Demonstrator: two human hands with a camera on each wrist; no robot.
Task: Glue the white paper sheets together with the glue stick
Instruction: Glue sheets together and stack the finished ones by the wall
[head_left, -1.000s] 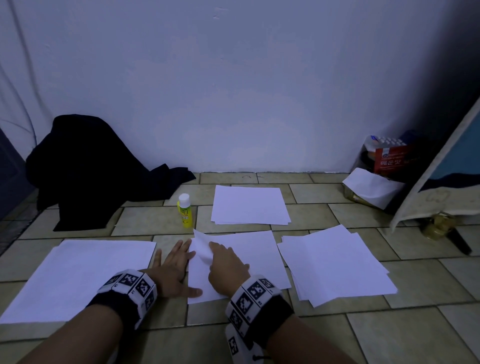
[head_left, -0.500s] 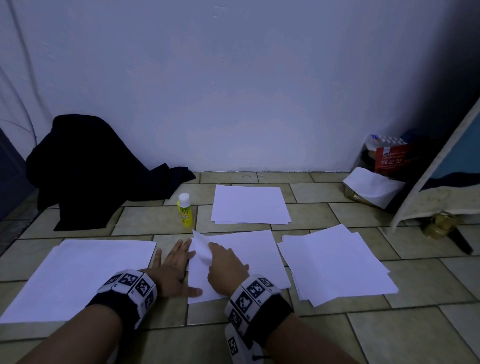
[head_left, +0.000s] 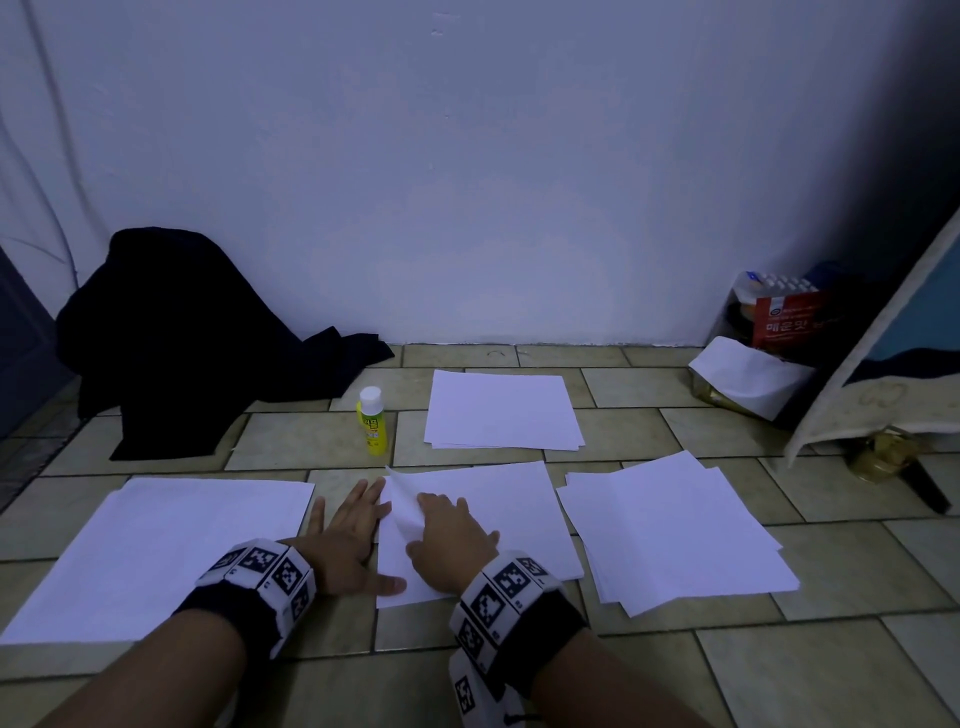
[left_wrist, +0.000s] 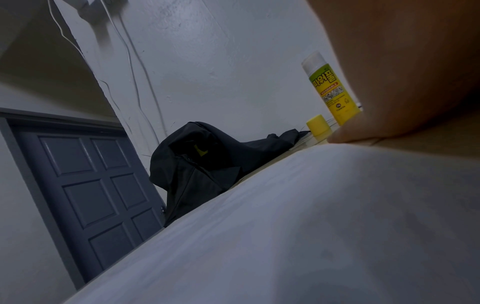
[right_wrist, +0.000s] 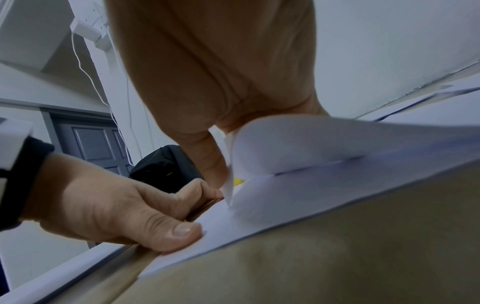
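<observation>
The middle sheet (head_left: 478, 519) is lying on the tiled floor (head_left: 831, 665) directly in front of the person, and its far left corner (head_left: 402, 499) is being peeled up and curled back — a thin, light, floppy thing that is judged likely to crease if pulled sharply and to slide on the smooth tiles unless it is being pinned. That corner is being held by the right hand (head_left: 449, 545), whose grip is closed on the paper: in the right wrist view the curled flap (right_wrist: 285, 148) is being pinched between thumb and fingers. The left hand (head_left: 345, 540) is being kept flat and spread beside the sheet, its thumb (right_wrist: 179, 234) being pressed on the near left edge to steady it; nothing is being grasped by it. A corner or edge is judged the best place for hold to be taken, with a light pinch. The glue stick (head_left: 372, 421) is standing upright just beyond the hands, untouched — a yellow cap (left_wrist: 318, 127) is lying near it in the left wrist view. More sheets are lying around: a stack beyond (head_left: 501, 410), a loose pile at the right (head_left: 670, 530), a large sheet at the left (head_left: 156, 551). A dark garment (head_left: 171, 338) is being left heaped against the wall.
</observation>
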